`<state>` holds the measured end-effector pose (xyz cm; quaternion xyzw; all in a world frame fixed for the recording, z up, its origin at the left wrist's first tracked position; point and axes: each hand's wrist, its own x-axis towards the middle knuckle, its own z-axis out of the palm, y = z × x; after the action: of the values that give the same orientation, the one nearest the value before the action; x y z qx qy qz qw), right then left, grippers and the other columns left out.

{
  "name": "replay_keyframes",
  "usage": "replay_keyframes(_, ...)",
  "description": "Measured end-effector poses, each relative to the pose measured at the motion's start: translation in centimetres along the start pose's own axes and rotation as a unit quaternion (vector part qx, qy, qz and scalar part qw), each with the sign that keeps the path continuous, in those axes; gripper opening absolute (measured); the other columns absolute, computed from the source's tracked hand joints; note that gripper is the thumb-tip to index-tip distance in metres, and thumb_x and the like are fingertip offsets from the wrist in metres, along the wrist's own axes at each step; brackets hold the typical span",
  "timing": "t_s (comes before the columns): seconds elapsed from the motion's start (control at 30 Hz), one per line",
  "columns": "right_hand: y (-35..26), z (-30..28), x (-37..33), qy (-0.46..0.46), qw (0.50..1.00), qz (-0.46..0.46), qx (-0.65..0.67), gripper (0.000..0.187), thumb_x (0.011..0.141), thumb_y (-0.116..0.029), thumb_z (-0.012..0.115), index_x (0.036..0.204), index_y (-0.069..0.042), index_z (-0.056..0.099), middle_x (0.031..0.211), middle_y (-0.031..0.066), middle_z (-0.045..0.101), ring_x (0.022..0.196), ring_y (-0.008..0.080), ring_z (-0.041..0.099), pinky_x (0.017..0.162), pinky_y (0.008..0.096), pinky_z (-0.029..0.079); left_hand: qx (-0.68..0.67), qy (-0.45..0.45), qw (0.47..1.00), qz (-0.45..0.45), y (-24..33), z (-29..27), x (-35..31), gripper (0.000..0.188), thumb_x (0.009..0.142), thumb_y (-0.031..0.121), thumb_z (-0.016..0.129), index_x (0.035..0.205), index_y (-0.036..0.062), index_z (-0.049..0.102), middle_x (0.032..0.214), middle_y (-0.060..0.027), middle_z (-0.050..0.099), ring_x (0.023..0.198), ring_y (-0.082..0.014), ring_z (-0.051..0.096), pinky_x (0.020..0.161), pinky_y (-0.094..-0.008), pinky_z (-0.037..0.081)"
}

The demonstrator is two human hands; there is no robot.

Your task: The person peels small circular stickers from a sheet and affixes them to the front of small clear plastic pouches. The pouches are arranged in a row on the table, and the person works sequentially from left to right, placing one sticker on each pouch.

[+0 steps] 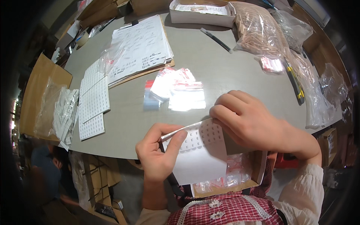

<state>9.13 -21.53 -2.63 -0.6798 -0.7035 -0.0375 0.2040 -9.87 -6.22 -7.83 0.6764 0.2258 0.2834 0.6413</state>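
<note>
Between my hands is a white sheet of small letter stickers (198, 165), tilted over the near table edge. Rows of stickers cover its upper part, and the lower part is bare white backing. My left hand (161, 150) grips the sheet's left side, thumb on the printed face and fingers behind. At the upper right corner my right hand (243, 116) is closed on the sheet's edge, its fingertips partly hidden; whether a loose sticker is in them I cannot tell. Small clear zip bags with red strips (183, 90) lie in a pile just beyond.
On my lap, an open cardboard box (258, 174) holds small clear bags. More sticker sheets (93, 101) lie left, beside a clipboard with papers (140, 45). Farther off are a pen (216, 40), a white box (202, 18), a bag of wooden sticks (258, 30) and a yellow-black cutter (295, 84).
</note>
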Motion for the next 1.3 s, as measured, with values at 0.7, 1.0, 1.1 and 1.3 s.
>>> replay_keyframes(0.7, 8.8, -1.8, 3.8, -0.248, 0.915, 0.294, 0.124, 0.036, 0.086, -0.031, 0.078, 0.085, 0.001, 0.063, 0.071, 0.0127, 0.061, 0.066, 0.0251, 0.058, 0.063, 0.0391, 0.045, 0.001, 0.023, 1.000, -0.018, 0.3, 0.4, 0.5, 0.008, 0.088, -0.002, 0.072, 0.096, -0.0046, 0.071, 0.085, -0.0049, 0.072, 0.079, -0.0074, 0.062, 0.071, -0.0231, 0.049)
replay_keyframes(1.0, 6.9, -3.9, 1.0, -0.213, 0.882, 0.341, 0.244, 0.035, 0.098, -0.033, 0.067, 0.103, 0.002, 0.065, 0.083, 0.0089, 0.066, 0.075, 0.0176, 0.062, 0.070, 0.0338, 0.051, -0.027, -0.020, 0.999, -0.007, 0.1, 0.0, 0.5, 0.009, 0.090, -0.003, 0.072, 0.098, -0.0054, 0.069, 0.087, -0.0054, 0.072, 0.080, -0.0075, 0.062, 0.072, -0.0224, 0.049)
replay_keyframes(1.1, 6.5, -1.9, 2.3, -0.123, 0.934, 0.162, 0.293, 0.021, 0.093, -0.017, 0.069, 0.103, 0.000, 0.063, 0.085, 0.0084, 0.066, 0.082, 0.0172, 0.061, 0.073, 0.0340, 0.051, -0.034, -0.014, 0.999, 0.013, -0.1, -0.2, 0.5, 0.011, 0.091, -0.002, 0.073, 0.100, -0.0059, 0.069, 0.087, -0.0056, 0.072, 0.080, -0.0073, 0.063, 0.072, -0.0222, 0.049)
replay_keyframes(1.3, 5.6, -0.1, 5.1, -0.130, 0.976, 0.094, 0.150, 0.020, 0.084, -0.008, 0.067, 0.099, 0.001, 0.057, 0.086, 0.0181, 0.066, 0.081, 0.0367, 0.065, 0.073, 0.0421, 0.051, -0.043, -0.017, 0.999, -0.004, 0.4, -0.4, 0.1, 0.010, 0.091, -0.002, 0.072, 0.100, -0.0057, 0.069, 0.088, -0.0054, 0.072, 0.080, -0.0065, 0.063, 0.071, -0.0218, 0.050)
